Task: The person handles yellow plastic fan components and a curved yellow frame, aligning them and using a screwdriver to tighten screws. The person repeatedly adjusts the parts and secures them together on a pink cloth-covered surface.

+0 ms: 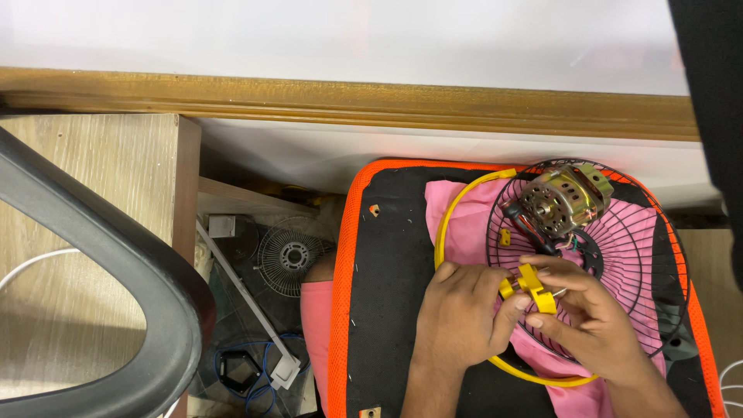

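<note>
Yellow plastic clip sits between both hands, above the wire fan guard with its yellow rim, which lies on a pink cloth over a black cushion with orange border. The left hand is curled, its thumb and fingers pinching the clip. The right hand is bent inward, its fingertips closed on the clip's other side. The fan motor rests on the guard, near the hands.
</note>
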